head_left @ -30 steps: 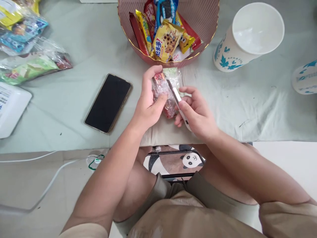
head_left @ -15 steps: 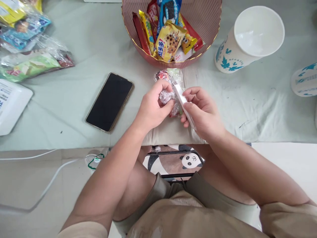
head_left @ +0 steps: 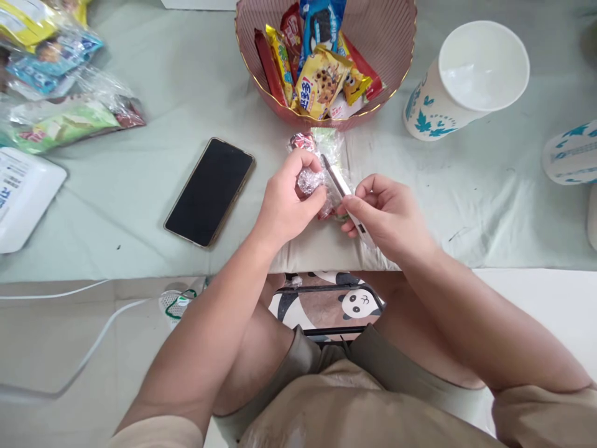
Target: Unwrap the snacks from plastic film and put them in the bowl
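Between thumb and curled index finger, my left hand pinches a crumpled clear plastic wrapper. Red and green printed parts of the plastic show above and below the fingers, and more of it lies on the table under both hands. A slim white utility knife is gripped in my right hand, its narrow tip pointing up and left beside the bunched plastic. Whether the tip touches the plastic, I cannot tell.
A pink ribbed bowl with several wrapped snacks stands just beyond my hands. On the left lie a phone, snack bags and a white box-like object. Paper cups are at right. The cloth-covered table's edge runs before me.
The knife has rolled slightly in my right hand, so a dark slot shows along it, and its tip sits a little lower. My left hand keeps its pinch on the plastic.
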Available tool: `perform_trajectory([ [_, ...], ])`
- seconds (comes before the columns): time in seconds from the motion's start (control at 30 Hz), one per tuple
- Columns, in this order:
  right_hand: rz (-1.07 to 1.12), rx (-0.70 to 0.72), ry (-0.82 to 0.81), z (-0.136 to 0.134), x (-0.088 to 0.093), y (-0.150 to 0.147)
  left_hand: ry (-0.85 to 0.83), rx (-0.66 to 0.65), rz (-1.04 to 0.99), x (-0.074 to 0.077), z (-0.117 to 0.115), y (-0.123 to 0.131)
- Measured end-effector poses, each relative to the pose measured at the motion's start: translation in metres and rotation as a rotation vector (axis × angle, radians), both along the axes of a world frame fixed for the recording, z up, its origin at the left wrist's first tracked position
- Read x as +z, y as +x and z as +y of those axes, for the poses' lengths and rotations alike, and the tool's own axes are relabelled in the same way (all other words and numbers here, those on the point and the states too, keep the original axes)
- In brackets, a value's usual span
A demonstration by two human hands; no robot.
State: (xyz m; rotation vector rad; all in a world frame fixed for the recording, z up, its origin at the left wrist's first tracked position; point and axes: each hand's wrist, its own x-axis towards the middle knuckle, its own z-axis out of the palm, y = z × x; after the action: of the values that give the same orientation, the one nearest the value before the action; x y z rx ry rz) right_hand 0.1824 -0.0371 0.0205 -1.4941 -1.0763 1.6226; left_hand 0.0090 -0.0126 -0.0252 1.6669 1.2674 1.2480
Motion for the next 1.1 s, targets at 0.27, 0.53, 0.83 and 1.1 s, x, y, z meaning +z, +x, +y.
perform_trajectory([
  [0.27, -0.184, 0.143, 0.011, -0.019, 0.015, 0.006, 0.020, 0.053, -0.046, -0.001, 0.002, -0.012],
  [0.53, -0.306, 0.354, -0.052, -0.031, 0.029, 0.047, -0.020, 0.121, -0.150, -0.007, 0.007, -0.017],
  [0.83, -1.144, 0.000, 0.349, 0.002, 0.003, 0.100, -0.355, -0.213, -0.411, 0.009, 0.005, -0.002],
  [1.1, -0.683, 0.294, 0.846, -0.017, -0.007, 0.060, -0.485, -0.378, -0.390, 0.012, 0.005, 0.010],
])
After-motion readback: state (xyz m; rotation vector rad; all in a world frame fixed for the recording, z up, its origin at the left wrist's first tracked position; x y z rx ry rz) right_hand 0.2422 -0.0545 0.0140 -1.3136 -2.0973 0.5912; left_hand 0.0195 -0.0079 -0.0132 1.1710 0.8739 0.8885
